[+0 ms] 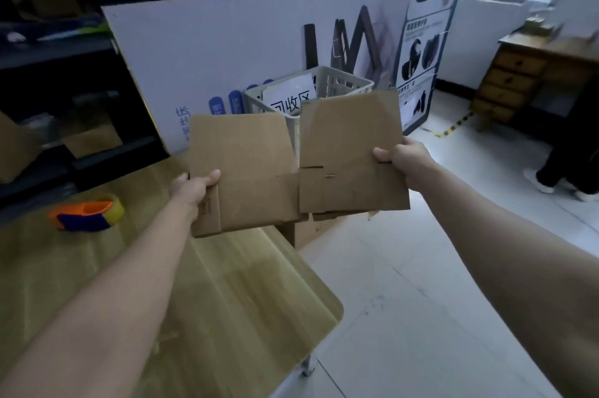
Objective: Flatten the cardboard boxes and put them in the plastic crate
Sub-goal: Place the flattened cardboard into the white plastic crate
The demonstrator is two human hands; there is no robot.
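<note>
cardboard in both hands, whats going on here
A person holds up two flattened cardboard pieces side by side. The left hand grips the left cardboard piece at its outer edge, and the right hand grips the right cardboard piece likewise. Both are in the air in front of the white plastic crate, not yet in it. A tape dispenser lies on the wooden table to the left.

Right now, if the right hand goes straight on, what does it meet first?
Probably the plastic crate rim, just beyond the flattened cardboard the right hand grips; depth is unclear.
</note>
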